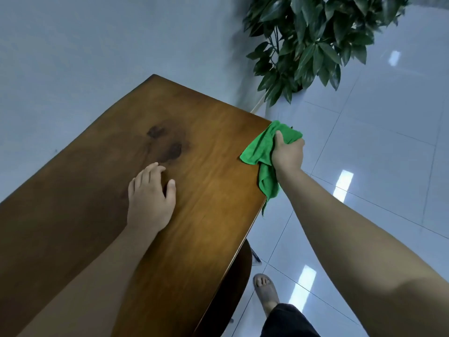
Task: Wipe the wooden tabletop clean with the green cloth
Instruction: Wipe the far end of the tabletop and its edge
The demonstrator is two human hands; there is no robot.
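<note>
The wooden tabletop (194, 132) runs from the lower left to a far corner at the upper middle, with dark blotches near its centre. My right hand (288, 154) grips the bunched green cloth (260, 147) at the table's right edge, close to the far right corner. Part of the cloth lies on the wood and a tail hangs down past the edge. My left hand (150, 198) rests flat on the tabletop near the middle, fingers relaxed and spread, holding nothing.
A leafy potted plant (308, 40) stands on the glossy tiled floor (376, 142) beyond the table's right corner. A dark chair seat (233, 283) shows under the table's near right edge. My sandalled foot (264, 293) is on the floor beside it. A pale wall lies behind the table.
</note>
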